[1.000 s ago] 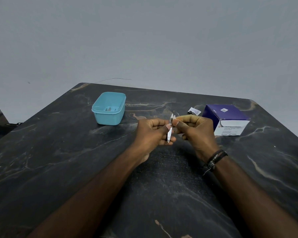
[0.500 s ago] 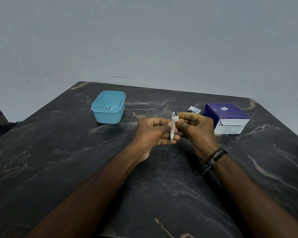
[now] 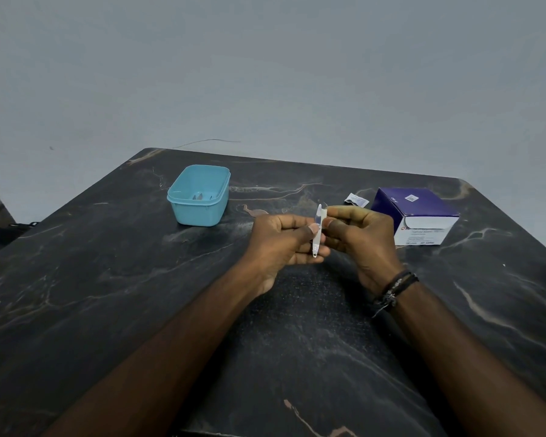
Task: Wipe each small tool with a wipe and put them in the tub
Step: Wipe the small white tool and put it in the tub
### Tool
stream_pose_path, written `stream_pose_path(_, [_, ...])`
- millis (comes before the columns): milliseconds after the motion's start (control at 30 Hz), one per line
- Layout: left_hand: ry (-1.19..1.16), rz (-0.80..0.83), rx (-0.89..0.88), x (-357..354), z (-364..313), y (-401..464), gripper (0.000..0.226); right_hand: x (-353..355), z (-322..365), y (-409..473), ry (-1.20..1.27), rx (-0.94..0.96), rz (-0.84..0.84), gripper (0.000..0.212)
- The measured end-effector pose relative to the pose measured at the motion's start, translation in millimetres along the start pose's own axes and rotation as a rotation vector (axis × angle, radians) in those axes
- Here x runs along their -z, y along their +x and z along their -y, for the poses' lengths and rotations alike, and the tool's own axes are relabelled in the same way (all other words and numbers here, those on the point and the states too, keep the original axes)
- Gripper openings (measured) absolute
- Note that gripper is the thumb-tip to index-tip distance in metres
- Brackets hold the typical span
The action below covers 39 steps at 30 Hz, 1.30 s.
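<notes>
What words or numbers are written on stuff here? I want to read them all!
"BD": on the white front of the purple box, beside a red logo.
The smaller lines below it: too blurred to read.
Sticker on the box top: too small.
Small packet on the table: print unreadable.
Blue tub, tool: no text.
</notes>
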State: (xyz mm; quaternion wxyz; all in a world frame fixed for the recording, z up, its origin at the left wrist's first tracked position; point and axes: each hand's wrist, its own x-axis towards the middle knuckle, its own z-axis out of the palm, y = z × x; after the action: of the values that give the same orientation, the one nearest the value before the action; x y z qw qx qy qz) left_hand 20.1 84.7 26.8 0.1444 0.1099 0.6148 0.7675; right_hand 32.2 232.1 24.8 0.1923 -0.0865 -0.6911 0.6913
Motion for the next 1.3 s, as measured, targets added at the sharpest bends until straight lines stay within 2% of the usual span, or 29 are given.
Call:
stream_pose_path(300, [0.012, -0.022, -0.005, -0.9, -1.3, -0.1, 0.019, 2.0, -0.4, 2.9, -0.122, 0.126, -0.141, 0.022])
stream_pose_path(600, [0.001, -0.063, 0.016, -1.1, -1.0, -0.2, 0.016, -0.4, 0.1, 0.7, -0.15, 0.211, -0.097, 0.021])
stream_pose_path(833, [-0.006, -0.077, 0.036, -1.4, 0.2, -0.2, 0.016, -2.9, -0.7, -3.7, -0.014, 0.16, 0.041, 0.017])
stream_pose_path(967, [-0.003, -0.084, 0.026, -0.9, -0.7, -0.7, 0.016, -4.4, 1.7, -4.7, 0.025, 0.146, 0.059, 0.015])
stream_pose_path(1133, [0.04, -0.074, 0.005, -1.6, 0.2, -1.9, 0.016, -3.1, -2.0, -1.2, -0.037, 0.16, 0.021, 0.021])
stream_pose_path(1300, [0.079, -0.056, -0.012, -2.3, 1.5, -1.9, 0.018, -0.2, -4.6, 1.0, -0.182, 0.223, -0.012, 0.017])
